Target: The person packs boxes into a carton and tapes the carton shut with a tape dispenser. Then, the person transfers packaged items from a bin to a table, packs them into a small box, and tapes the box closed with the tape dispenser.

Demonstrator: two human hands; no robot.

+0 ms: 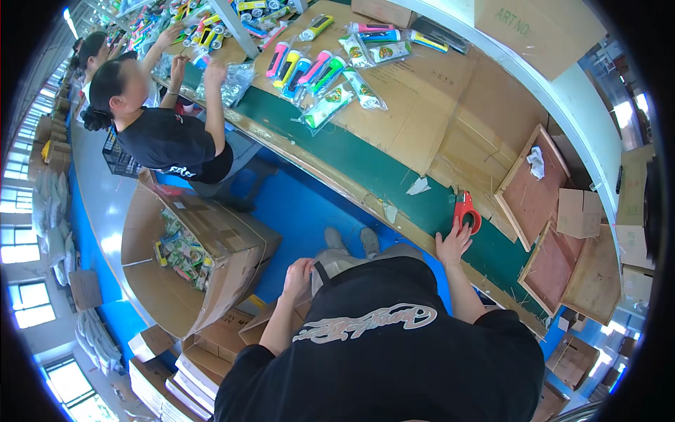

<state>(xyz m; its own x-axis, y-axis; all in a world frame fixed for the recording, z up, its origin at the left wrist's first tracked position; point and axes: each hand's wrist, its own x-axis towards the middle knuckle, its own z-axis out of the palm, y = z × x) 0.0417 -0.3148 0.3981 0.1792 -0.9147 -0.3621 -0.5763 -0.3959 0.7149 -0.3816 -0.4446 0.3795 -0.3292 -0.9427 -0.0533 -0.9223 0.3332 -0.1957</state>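
Observation:
My right hand (455, 243) rests at the green table edge with its fingers spread, the fingertips against a red tape dispenser (464, 208). The dispenser lies on the green strip of the table (380, 163). Down beside my hip is my left hand (299, 276), its fingers curled in next to my light trousers. Whether anything is between those fingers cannot be made out. Farther along the table lie several colourful flashlight-shaped tubes (300, 75) in pink, yellow, blue and green. Close to them are several clear-bagged pieces with green and white packaging (329, 105).
A co-worker (176, 133) in black sits at the table on the left, both hands raised. Behind that seat stands a large open carton (211, 232) with bagged items inside. Wooden trays (532, 184) and a small box (579, 213) are at the right. Flat cardboard (436, 91) covers the tabletop.

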